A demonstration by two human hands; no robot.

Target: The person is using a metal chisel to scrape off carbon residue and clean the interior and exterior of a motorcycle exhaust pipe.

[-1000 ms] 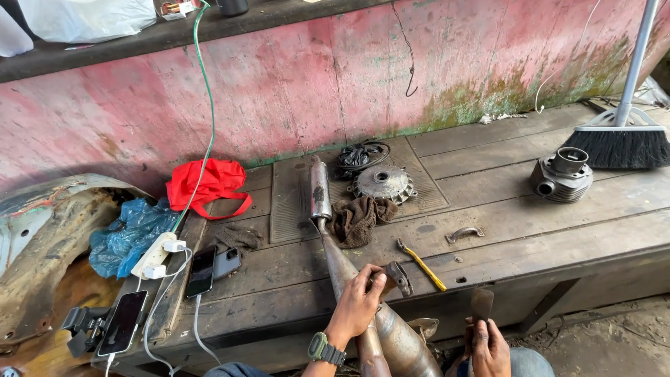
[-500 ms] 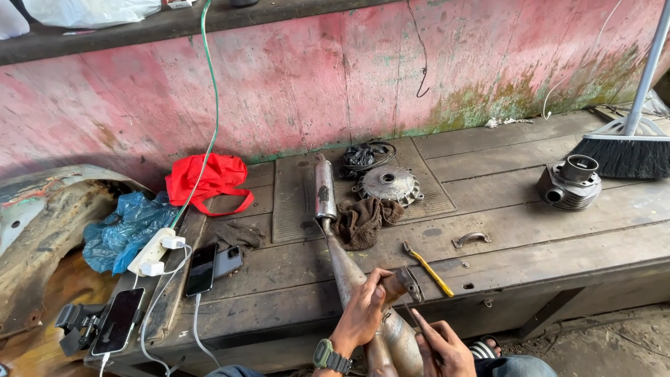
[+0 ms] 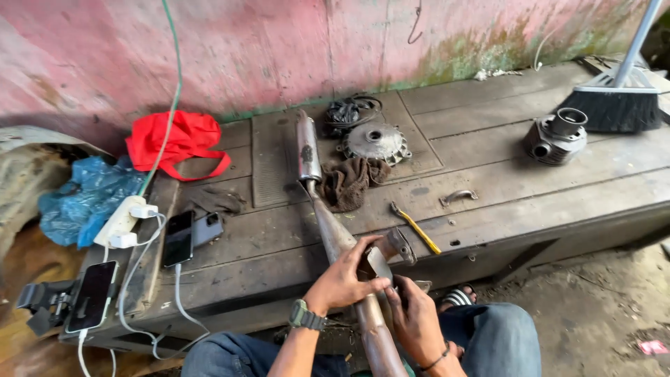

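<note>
Gripping the rusty exhaust pipe (image 3: 328,230) at the near bench (image 3: 530,181) edge, both hands clamp it: left hand (image 3: 345,279) above, right hand (image 3: 417,318) below.

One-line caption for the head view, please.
Both hands, left hand and right hand, grip a rusty exhaust pipe lying across a wooden bench.

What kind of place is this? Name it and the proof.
Probably a rough motorbike repair spot: an exhaust pipe under both hands, an engine cylinder and a metal hub on a worn wooden bench.
</note>
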